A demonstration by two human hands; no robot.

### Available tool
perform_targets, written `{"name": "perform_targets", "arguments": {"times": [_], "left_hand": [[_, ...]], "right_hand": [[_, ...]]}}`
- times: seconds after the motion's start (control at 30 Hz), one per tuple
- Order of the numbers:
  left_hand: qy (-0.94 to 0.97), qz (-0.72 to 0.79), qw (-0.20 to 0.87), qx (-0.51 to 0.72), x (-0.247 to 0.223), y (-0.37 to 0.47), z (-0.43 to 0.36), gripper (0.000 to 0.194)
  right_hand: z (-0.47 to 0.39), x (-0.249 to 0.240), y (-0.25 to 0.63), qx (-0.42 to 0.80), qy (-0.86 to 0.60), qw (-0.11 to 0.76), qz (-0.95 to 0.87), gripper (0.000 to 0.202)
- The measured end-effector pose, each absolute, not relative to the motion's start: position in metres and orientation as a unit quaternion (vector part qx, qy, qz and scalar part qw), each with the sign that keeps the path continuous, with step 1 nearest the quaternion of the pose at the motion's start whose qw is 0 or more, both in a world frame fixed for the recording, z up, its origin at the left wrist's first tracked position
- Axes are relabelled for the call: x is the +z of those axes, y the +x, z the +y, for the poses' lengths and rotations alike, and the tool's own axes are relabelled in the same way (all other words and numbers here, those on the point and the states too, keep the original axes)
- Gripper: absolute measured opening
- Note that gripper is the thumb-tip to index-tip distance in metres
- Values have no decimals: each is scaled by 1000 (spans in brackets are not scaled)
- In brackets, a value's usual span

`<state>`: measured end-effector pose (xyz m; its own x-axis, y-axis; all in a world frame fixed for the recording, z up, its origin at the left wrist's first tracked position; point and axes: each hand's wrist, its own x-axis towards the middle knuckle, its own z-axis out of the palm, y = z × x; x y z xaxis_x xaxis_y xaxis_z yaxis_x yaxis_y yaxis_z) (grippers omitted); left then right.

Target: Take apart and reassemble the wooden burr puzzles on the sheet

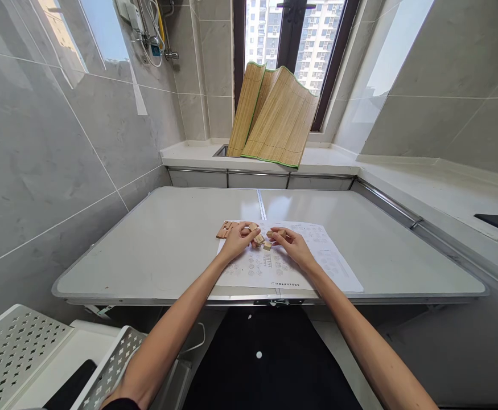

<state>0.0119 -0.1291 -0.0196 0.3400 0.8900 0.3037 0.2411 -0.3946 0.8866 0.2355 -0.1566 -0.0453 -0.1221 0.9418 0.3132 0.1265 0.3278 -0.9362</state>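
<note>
My left hand (239, 240) is closed around light wooden puzzle blocks (258, 238), with its thumb lying on top of them. My right hand (291, 244) pinches a small wooden block (281, 233) between thumb and fingers, a short way to the right. Between the hands, a loose wooden cube (267, 246) rests on a printed sheet (312, 256) covered in small diagrams. Beside my left hand lies a flat reddish-brown wooden piece (223, 229) with cut-outs. The fingers partly cover the blocks, so their exact shapes are hard to make out.
The sheet lies on a white folding table (146, 250) with a metal rim. Behind it, a folded bamboo mat (280, 119) leans on the ledge (193, 152) by the window. A white perforated basket (13, 353) stands at the lower left. Tiled walls flank the table.
</note>
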Motion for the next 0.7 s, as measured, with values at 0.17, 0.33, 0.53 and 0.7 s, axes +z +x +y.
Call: {"name": "perform_targets", "arguments": {"times": [0.17, 0.33, 0.53, 0.7], "left_hand": [[742, 426, 277, 436, -21, 12, -128, 43], [795, 406, 182, 412, -21, 12, -135, 32], [845, 357, 133, 374, -21, 12, -142, 28], [861, 339, 122, 359, -23, 11, -140, 23]], "right_hand": [[-147, -58, 242, 321, -476, 514, -638, 44], [-142, -67, 244, 255, -505, 499, -656, 47], [-143, -70, 241, 216, -505, 460, -698, 39], [-144, -69, 241, 200, -503, 436, -719, 35]]}}
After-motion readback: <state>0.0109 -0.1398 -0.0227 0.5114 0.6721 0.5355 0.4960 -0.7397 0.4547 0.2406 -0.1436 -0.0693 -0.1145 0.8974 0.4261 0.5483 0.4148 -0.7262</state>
